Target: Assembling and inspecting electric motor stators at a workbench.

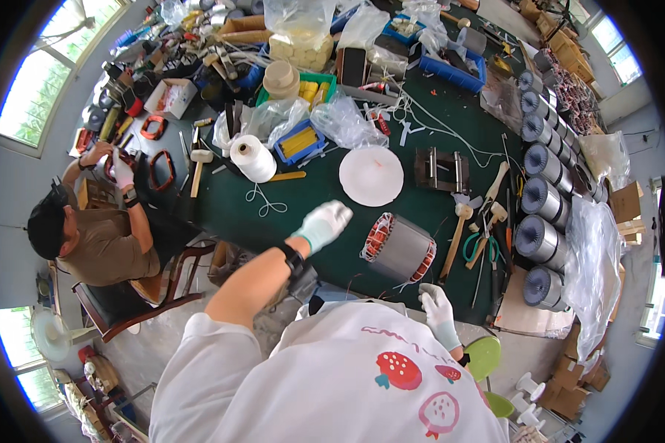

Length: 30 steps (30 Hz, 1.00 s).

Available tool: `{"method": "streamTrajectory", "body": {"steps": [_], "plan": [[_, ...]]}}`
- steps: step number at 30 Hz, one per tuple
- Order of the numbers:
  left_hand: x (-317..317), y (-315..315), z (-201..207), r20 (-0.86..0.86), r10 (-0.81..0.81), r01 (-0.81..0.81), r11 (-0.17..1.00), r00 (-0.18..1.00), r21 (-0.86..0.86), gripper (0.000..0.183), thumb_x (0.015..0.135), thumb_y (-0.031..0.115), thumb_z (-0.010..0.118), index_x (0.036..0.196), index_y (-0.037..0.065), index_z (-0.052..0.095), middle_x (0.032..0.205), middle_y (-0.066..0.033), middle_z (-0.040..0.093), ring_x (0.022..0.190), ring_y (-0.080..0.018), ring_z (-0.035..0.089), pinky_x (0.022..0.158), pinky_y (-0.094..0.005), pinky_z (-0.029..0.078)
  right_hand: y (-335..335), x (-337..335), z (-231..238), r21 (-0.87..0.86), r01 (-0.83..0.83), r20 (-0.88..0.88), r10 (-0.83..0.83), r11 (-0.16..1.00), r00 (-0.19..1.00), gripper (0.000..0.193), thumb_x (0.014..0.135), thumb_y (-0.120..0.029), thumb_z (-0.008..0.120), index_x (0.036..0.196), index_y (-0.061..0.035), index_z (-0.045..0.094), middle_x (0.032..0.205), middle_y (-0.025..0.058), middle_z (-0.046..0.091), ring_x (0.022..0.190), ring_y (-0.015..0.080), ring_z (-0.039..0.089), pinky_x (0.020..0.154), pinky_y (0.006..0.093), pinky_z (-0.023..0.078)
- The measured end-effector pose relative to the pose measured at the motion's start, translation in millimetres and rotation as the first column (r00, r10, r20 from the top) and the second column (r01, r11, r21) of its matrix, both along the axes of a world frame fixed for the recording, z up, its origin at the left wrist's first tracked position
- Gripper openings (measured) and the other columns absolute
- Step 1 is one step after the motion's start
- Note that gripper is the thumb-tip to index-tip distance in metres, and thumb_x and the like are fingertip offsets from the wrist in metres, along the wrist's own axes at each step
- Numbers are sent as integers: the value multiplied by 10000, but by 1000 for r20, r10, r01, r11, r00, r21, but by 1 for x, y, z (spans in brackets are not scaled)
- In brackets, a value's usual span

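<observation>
A motor stator, a grey steel cylinder with orange-red windings and white lacing at its ends, lies on its side on the dark green table. Left of it and apart from it, my left hand in a white glove hovers over the table. Its fingers are curled together, and what they hold, if anything, is hidden. My right hand, gloved too, is at the table's near edge just below the stator, fingers loosely apart with nothing visible in them. A round white disc lies beyond the stator.
Right of the stator lie mallets, green-handled scissors and a metal fixture. Wire spools line the right edge. A white thread cone stands left. At far left a co-worker sits handling a wound coil.
</observation>
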<state>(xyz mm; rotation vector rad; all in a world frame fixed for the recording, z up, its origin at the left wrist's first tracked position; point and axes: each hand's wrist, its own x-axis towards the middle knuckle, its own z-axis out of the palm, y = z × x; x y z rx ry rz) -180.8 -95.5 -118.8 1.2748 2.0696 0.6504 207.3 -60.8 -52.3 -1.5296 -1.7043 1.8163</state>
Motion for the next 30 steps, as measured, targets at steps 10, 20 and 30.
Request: {"method": "streamTrajectory", "body": {"steps": [10, 20, 30], "plan": [[-139, 6, -76, -666, -99, -26, 984, 740, -174, 281, 902, 128, 577, 1180, 164, 603, 1102, -91, 637, 992, -273, 669, 822, -427, 548, 28, -89, -10, 22, 170, -193, -162, 985, 968, 827, 901, 5, 604, 1602, -40, 167, 1549, 132, 366, 1348, 218, 453, 1135, 350, 356], [-94, 19, -23, -463, -303, 290, 952, 833, -101, 87, 905, 122, 605, 973, 127, 659, 991, -89, 640, 942, -299, 669, 806, -431, 551, 28, -62, -36, 113, 217, -148, -199, 970, 969, 706, 901, -22, 629, 1545, -43, 342, 1472, 137, 476, 1318, 231, 500, 1118, 343, 381], [84, -13, 183, 200, -302, 77, 704, 932, 706, 179, 813, -49, 658, 970, 29, 620, 919, -101, 596, 789, -211, 606, 712, -320, 499, 8, -112, 127, 818, -216, 112, 219, 533, 969, 717, 734, -42, 702, 1416, -11, 484, 1400, 215, 505, 1314, 414, 462, 1111, 494, 337]]}}
